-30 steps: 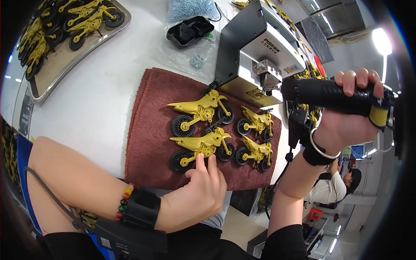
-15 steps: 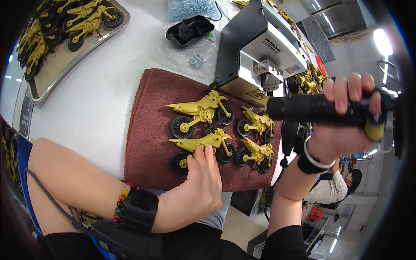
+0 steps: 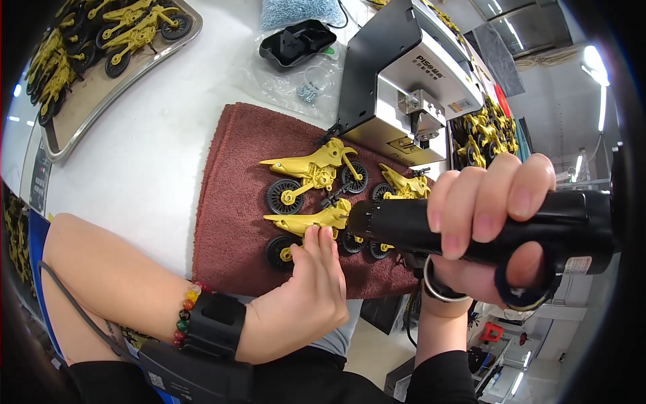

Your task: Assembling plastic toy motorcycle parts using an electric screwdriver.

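Observation:
On a brown-red towel (image 3: 229,168) lie several yellow toy motorcycles with black wheels. My left hand (image 3: 306,289) is closed with its fingers together on the near-left toy motorcycle (image 3: 306,222), pressing it against the cloth. In my right hand (image 3: 488,209) is a black electric screwdriver (image 3: 397,222), gripped round its body. Its tip end points left at the front part of that same motorcycle; whether it touches cannot be made out. Just behind lies another toy motorcycle (image 3: 309,172). To the right, a further toy motorcycle (image 3: 404,185) is partly covered by the screwdriver.
A metal box-shaped screw feeder (image 3: 404,87) stands behind the towel. Left of it are a black plastic tray (image 3: 296,46), a bag of small screws (image 3: 299,12) and loose screws (image 3: 307,93). A metal tray (image 3: 101,111) at far left holds piled motorcycles; more are heaped at far right (image 3: 484,138).
My right hand has brought the screwdriver down and left from beside the feeder to the near-left motorcycle. My left hand stays on that motorcycle.

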The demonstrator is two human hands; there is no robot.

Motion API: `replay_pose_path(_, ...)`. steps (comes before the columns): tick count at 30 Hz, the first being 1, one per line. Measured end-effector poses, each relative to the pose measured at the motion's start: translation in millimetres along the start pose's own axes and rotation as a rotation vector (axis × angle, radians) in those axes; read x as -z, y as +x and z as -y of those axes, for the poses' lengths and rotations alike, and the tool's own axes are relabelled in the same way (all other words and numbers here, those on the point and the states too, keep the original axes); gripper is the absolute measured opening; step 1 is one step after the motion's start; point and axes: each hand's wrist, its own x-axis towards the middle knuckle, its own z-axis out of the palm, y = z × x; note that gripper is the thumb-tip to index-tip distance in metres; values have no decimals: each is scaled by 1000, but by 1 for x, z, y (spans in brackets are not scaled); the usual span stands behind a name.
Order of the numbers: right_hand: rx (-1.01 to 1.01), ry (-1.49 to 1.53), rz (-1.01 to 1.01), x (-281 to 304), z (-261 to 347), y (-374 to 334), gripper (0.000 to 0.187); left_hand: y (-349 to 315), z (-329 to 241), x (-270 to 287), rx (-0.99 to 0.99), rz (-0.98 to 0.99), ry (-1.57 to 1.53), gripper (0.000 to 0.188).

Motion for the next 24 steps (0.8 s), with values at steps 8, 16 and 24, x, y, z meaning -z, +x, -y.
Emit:
replay_pose_path(8,-4,-1,42,-4,-2,-2,34,0,0,2,-23,27,31,38)
replay_pose_path(16,99,84,19,3,10,-4,28,0,4,2,-61,1,3,36)
replay_pose_path(24,332,-28,-113,49,37,17,17,1,5,0,-61,8,13,34)
